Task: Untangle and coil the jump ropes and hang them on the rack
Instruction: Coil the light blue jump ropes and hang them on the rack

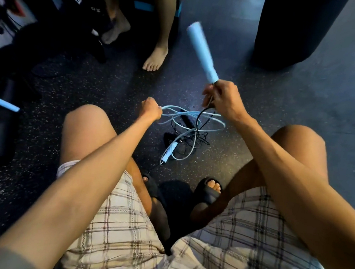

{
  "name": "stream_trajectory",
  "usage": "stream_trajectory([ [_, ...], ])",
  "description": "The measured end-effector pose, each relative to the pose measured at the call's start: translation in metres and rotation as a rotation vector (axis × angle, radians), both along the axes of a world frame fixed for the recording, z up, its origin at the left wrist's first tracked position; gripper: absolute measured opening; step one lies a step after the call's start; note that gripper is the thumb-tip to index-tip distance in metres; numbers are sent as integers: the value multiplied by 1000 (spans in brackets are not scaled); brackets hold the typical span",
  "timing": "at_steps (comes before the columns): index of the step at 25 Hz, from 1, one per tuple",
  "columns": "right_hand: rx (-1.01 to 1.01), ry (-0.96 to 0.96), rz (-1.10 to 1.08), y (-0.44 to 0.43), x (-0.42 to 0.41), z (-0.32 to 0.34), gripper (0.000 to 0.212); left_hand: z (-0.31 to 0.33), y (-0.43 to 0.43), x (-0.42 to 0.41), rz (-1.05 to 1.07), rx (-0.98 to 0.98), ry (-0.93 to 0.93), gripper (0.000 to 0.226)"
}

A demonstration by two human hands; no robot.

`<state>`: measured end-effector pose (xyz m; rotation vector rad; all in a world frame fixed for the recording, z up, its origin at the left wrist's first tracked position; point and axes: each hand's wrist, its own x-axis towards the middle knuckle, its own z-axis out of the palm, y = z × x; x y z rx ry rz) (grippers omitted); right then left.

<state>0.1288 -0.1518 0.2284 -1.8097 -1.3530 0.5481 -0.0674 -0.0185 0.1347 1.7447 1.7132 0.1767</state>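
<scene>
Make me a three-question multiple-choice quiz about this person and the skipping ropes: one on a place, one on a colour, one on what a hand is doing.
1. Where does the tangled pile of light blue and black ropes lie?
A. On the dark speckled floor
B. On a table
C. On a rack

2. What colour is the long cylindrical handle sticking up from the right hand?
A. Red
B. Light blue
C. Yellow

3. What is the left hand doing?
A. Lying flat on a knee
B. Gripping light blue cord loops
C. Hanging empty

Answers: 1 A, the pile rests on the floor between the knees; 2 B, the handle is pale blue; 3 B, its fingers curl round the loops.
</scene>
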Motion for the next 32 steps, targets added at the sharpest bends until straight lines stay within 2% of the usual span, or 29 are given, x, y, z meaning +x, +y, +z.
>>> stream_trajectory([
  [2, 94, 67, -30, 2, 1, 6, 26, 8, -9, 7, -32, -12, -53, 29],
  [5, 117, 11, -32, 5, 2, 11, 23, 32, -19, 17, -84, 119, -202, 54],
  [7, 74, -105, -8, 6, 1, 9, 21, 45, -20, 21, -144, 281, -319, 71],
  [9, 1, -196, 35, 7, -2, 7, 22, 53, -24, 23, -223, 453, -337, 83],
  [12, -83, -263, 43, 9, -3, 4, 33, 59, -33, 26, -251, 618, -335, 88],
  [16, -176, -365, -16, 12, 4, 7, 50, 74, -45, 26, -202, 769, -442, 96],
  [18, -188, -355, 5, 13, 6, 8, 51, 76, -45, 25, -310, 859, -311, 89],
  [21, -173, -345, 102, 13, 4, 6, 50, 70, -45, 31, -496, 918, -163, 61],
  [24, -156, -291, 192, 9, -3, 9, 38, 62, -46, 33, -617, 820, -327, 33],
  [26, -175, -256, 212, 6, -4, 9, 33, 61, -46, 31, -612, 699, -406, 26],
  [29, -290, -215, 202, 4, 6, 0, 26, 62, -45, 30, -508, 643, -463, 16],
  [32, -486, -367, 220, 2, 21, -16, 19, 60, -37, 28, -357, 591, -485, 11],
])
